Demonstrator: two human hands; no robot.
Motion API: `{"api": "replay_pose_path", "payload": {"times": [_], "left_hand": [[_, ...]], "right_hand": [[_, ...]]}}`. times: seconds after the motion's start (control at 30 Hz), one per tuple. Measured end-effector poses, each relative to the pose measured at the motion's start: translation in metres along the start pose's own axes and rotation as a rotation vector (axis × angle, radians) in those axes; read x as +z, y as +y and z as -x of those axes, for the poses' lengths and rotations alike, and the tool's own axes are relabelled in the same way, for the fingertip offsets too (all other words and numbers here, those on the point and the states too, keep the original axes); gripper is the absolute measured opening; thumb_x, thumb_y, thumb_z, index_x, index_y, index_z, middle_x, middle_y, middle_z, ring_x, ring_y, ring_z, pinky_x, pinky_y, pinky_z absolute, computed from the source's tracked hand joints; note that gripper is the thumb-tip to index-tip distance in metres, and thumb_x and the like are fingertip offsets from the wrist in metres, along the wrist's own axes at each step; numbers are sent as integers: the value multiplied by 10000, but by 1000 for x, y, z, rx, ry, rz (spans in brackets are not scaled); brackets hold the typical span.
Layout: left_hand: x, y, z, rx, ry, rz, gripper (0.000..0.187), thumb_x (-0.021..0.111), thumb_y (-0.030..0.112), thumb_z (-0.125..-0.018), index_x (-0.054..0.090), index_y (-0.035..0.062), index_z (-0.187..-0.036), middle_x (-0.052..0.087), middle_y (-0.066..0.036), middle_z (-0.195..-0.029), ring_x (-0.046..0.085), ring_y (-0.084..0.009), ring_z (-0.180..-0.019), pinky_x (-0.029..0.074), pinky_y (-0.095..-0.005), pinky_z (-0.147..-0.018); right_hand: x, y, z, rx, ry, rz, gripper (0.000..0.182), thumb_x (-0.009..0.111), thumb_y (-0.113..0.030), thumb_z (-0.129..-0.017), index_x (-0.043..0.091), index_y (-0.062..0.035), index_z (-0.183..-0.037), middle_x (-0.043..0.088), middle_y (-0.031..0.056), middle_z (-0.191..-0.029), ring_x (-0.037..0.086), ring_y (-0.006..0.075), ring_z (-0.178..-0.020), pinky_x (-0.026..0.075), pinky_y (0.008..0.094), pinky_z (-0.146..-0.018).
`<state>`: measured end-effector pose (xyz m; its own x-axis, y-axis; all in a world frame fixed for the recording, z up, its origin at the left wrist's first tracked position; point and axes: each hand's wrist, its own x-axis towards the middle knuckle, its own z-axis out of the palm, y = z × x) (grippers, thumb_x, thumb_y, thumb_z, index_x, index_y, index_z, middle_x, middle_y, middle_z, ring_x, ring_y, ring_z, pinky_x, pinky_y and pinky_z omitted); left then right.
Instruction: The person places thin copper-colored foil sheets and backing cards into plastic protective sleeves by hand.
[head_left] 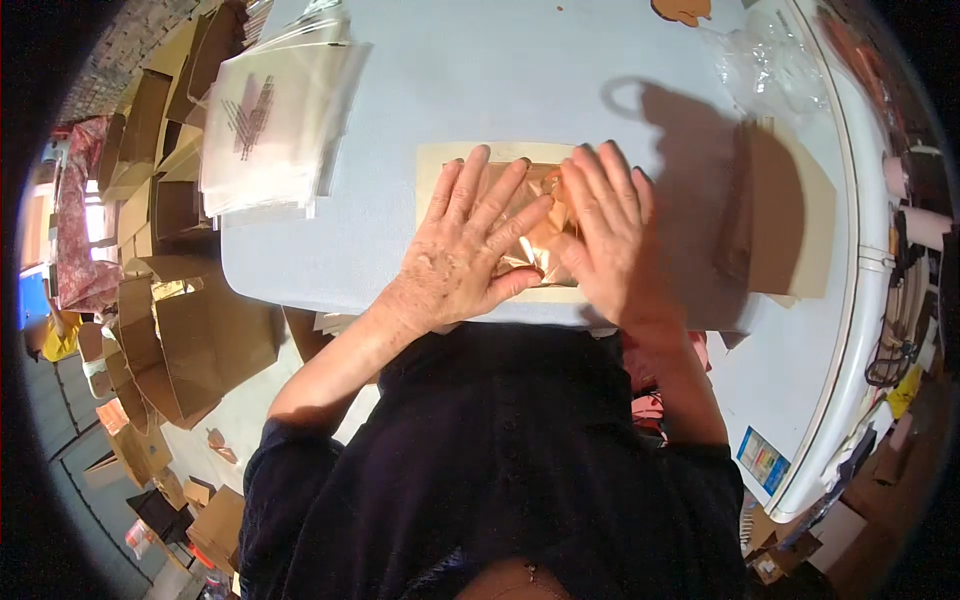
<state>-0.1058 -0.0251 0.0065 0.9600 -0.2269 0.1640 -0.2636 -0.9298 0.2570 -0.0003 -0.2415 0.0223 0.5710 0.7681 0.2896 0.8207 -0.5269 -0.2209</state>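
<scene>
My left hand (pixel 455 245) lies palm down with its fingers spread over a shiny copper-coloured sheet (pixel 528 243), which looks like film or foil. On the same sheet's right side rests my right hand (pixel 612 235), its fingers stretched out and the thumb pointing inward. Beneath the sheet is a cream-coloured card (pixel 432 165), its upper and left edges showing past my fingers. The card sits near the front edge of the pale table (pixel 480 80). Creases catch the light between my hands. Much of the sheet is hidden under them.
A stack of clear plastic sleeves (pixel 275 130) lies at the table's left. Brown cardboard sheets (pixel 795 220) are at the right, partly in shadow, with crumpled clear plastic (pixel 775 65) behind them. Cardboard boxes (pixel 205 340) stand on the floor at left. A blue printed card (pixel 763 462) lies lower right.
</scene>
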Motion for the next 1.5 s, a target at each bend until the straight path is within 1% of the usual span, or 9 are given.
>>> {"api": "replay_pose_path", "payload": {"times": [0.17, 0.37, 0.47, 0.57, 0.7, 0.97, 1.07, 1.27, 1.5], "left_hand": [[3, -4, 2, 17, 27, 25, 907, 446, 737, -1040, 331, 139, -1713, 259, -158, -1784, 178, -471, -1644, 150, -633, -1330], [1, -5, 3, 7, 35, 62, 876, 466, 663, -1067, 318, 82, -1707, 252, -168, -1786, 167, -443, -1654, 116, -612, -1340], [-15, -2, -1, -51, -10, -74, 851, 481, 632, -1073, 328, 79, -1702, 258, -161, -1786, 176, -398, -1662, 115, -602, -1343], [-34, 0, -16, 8, 109, -38, 830, 620, 535, -1018, 404, 50, -1656, 385, -171, -1718, 316, -378, -1611, 218, -593, -1320], [-12, -5, -27, 92, 127, 96, 795, 609, 526, -1026, 425, 63, -1645, 423, -135, -1705, 352, -348, -1598, 254, -550, -1322], [-2, -8, -26, 65, 68, 45, 744, 599, 557, -1041, 494, 98, -1617, 444, -116, -1698, 353, -320, -1605, 267, -543, -1319], [-3, -6, -28, 55, 52, 44, 736, 608, 560, -1036, 516, 99, -1602, 453, -113, -1694, 357, -321, -1603, 263, -544, -1321], [-4, -7, -29, 39, 11, 32, 750, 593, 596, -1036, 517, 112, -1604, 448, -106, -1701, 351, -322, -1607, 254, -551, -1322], [-2, -9, -27, 55, -2, 7, 751, 518, 642, -1057, 475, 166, -1637, 398, -82, -1731, 327, -311, -1618, 238, -553, -1333]], "right_hand": [[14, -8, 8, 44, -114, 26, 809, 712, -484, -965, 498, -28, -1598, 395, 119, -1720, 294, 296, -1627, 105, 624, -1319], [18, -10, 8, 89, -122, 27, 817, 717, -455, -968, 460, -35, -1619, 367, 122, -1738, 270, 293, -1637, 70, 641, -1317], [18, -9, 9, 84, -119, 4, 806, 705, -446, -977, 451, -33, -1621, 359, 126, -1742, 264, 294, -1639, 69, 645, -1316], [18, -10, 8, 79, -116, 43, 795, 695, -441, -982, 450, -36, -1620, 359, 127, -1739, 259, 295, -1641, 80, 647, -1315], [16, -10, 6, 86, -149, 60, 764, 673, -422, -992, 454, -41, -1616, 362, 132, -1736, 253, 296, -1644, 89, 648, -1314], [8, 16, 15, 44, -41, -117, 702, 635, -277, -1008, 440, 1, -1622, 386, 137, -1730, 303, 325, -1628, 146, 609, -1314], [-7, 20, 26, 40, -124, -44, 647, 657, -223, -983, 516, 6, -1571, 439, 134, -1701, 347, 352, -1601, 173, 617, -1303], [-8, 19, 36, -27, -64, -42, 605, 701, -222, -939, 615, 1, -1494, 512, 113, -1650, 363, 363, -1589, 187, 635, -1292], [-6, 23, 38, -64, -86, -62, 637, 733, -253, -903, 628, 3, -1476, 510, 104, -1651, 364, 354, -1588, 184, 658, -1288]]}}
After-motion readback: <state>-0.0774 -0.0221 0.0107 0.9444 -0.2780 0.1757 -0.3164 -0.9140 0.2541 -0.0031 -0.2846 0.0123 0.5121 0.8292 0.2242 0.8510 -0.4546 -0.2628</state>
